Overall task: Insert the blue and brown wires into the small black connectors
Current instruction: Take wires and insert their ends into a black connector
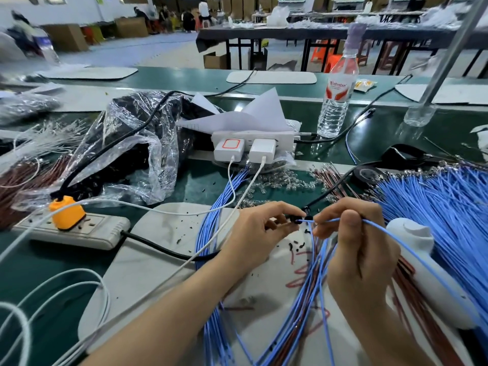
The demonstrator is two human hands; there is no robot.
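Just above the counter [192, 183], the left hand [258, 228] pinched one small black connector [294, 220] while the right hand [356, 249] gripped a single blue wire [383, 229], its tip right at the connector's opening. The step seemed to call for a straight, level push, with fingers kept close to the tip so the wire would not buckle. Loose connectors [297, 245] lay scattered just below, too small to count. Blue wires [449, 202] and brown wires [39, 173] lay in heaps beyond counting. Farther back stood two white chargers [228, 150] and one water bottle [336, 101].
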